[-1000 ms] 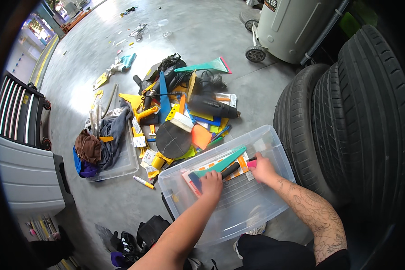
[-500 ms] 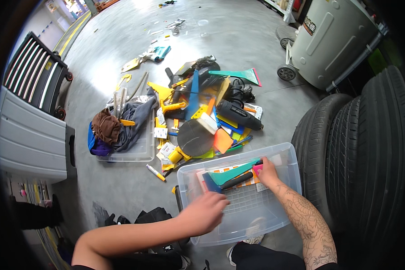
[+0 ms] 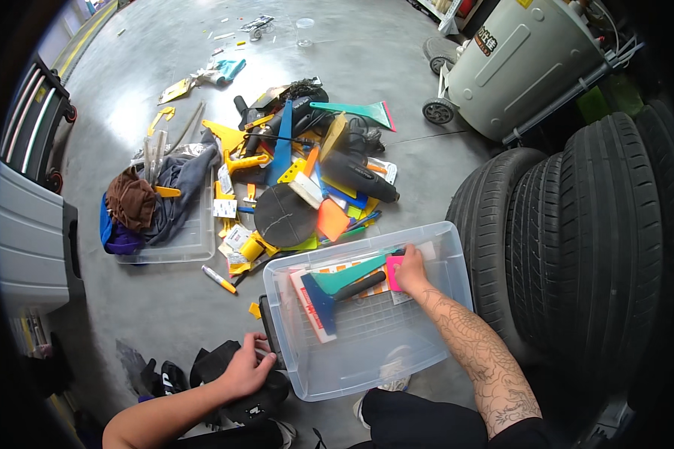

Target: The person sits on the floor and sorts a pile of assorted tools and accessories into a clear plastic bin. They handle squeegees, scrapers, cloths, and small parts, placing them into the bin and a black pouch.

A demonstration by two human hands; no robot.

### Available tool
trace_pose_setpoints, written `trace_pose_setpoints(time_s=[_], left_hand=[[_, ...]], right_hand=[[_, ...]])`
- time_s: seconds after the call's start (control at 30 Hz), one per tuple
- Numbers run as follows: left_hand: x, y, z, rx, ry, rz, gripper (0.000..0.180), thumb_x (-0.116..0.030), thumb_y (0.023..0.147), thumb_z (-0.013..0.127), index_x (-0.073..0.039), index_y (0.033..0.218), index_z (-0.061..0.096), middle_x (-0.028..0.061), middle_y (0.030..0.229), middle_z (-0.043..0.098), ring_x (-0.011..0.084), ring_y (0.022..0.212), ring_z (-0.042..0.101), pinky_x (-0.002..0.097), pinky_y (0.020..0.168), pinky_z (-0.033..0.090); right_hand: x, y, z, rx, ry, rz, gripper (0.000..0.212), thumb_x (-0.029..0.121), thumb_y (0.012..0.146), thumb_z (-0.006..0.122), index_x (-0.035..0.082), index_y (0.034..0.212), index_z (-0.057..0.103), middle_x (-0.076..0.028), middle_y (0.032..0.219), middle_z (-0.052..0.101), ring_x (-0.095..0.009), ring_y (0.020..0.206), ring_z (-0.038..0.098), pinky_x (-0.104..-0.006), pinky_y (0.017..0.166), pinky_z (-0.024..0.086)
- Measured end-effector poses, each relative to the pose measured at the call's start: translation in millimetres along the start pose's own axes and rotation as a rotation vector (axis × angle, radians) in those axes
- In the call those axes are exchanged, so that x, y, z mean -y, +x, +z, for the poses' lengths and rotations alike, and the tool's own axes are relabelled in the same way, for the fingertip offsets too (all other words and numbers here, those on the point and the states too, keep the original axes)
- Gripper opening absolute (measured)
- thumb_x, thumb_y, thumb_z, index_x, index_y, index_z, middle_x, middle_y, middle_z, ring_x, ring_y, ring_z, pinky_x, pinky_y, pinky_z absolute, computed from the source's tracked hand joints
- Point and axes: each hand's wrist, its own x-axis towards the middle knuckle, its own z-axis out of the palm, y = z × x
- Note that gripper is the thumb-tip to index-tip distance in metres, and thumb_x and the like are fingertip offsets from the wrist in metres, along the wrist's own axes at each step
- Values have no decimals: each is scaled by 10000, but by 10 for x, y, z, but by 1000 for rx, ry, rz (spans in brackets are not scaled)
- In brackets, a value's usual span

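Observation:
In front of me stands a clear plastic box (image 3: 367, 374). Inside it lie a teal squeegee (image 3: 352, 275), a squeegee with a dark blue blade (image 3: 320, 305) and black grip, and a red-and-white flat strip (image 3: 311, 308). My right hand (image 3: 412, 271) reaches into the far right part of the box, its fingers closed on a flat pink piece (image 3: 394, 274) beside the teal squeegee's handle end. My left hand (image 3: 249, 367) is outside the box, next to the black latch (image 3: 270, 329) on its left side, fingers apart and holding nothing visible.
Beyond the box lies a pile of scrapers, heat guns (image 3: 358, 178) and a dark round disc (image 3: 285, 215). Left of it, a clear tray (image 3: 180, 253) holds cloths. Tyres (image 3: 494, 224) and a grey wheeled bin (image 3: 528, 67) stand right; a marker (image 3: 219, 280) lies on the floor.
My left hand has moved from over the box to outside its left side. The blue-bladed squeegee lies uncovered in the box. My right hand keeps its hold; the view has shifted.

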Motion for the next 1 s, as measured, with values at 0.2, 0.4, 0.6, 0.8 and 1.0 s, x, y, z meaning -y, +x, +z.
trace_pose_setpoints(time_s=[0.2, 0.4, 0.6, 0.8, 1.0], left_hand=[[24, -22, 82, 46, -37, -71, 564, -306, 1197, 659, 42, 1536, 375, 199, 1200, 776, 254, 1026, 813, 421, 911, 653], [-1, 32, 52, 99, 24, -50, 793, -465, 1139, 692, 85, 1600, 355, 237, 1114, 816, 395, 1051, 811, 483, 946, 638], [309, 294, -255, 202, 193, 93, 699, -512, 1130, 717, 0, 1561, 516, 221, 1226, 814, 385, 1048, 816, 490, 945, 652], [923, 1358, -1868, -379, 494, -8, 343, -313, 1043, 778, -89, 1301, 739, 221, 1308, 774, 436, 1210, 750, 532, 1027, 620], [1013, 2000, -3355, -869, 859, 17, 768, -151, 930, 792, -202, 1652, 535, 125, 1620, 589, 370, 1413, 623, 564, 1090, 575]], right_hand=[[207, -199, -181, -168, -631, -528, 624, 176, 980, 799, -38, 1525, 585, -284, 1559, 606, -455, 1470, 568, -582, 1260, 454], [322, -459, -262, 122, -709, -686, 416, 173, 976, 755, 23, 1360, 699, -235, 1403, 660, -434, 1377, 607, -569, 1136, 504], [832, -764, -647, 111, -296, -672, 323, 133, 951, 809, 37, 1247, 727, -198, 1291, 662, -423, 1217, 668, -529, 1034, 573], [1893, -1696, -2030, 487, -58, -686, 355, 215, 1008, 838, 42, 1302, 739, -208, 1321, 677, -440, 1251, 689, -502, 1078, 594], [3173, -2879, -3110, 608, -71, -668, 448, 41, 984, 842, 6, 1407, 699, -184, 1362, 719, -345, 1271, 724, -429, 1094, 572]])
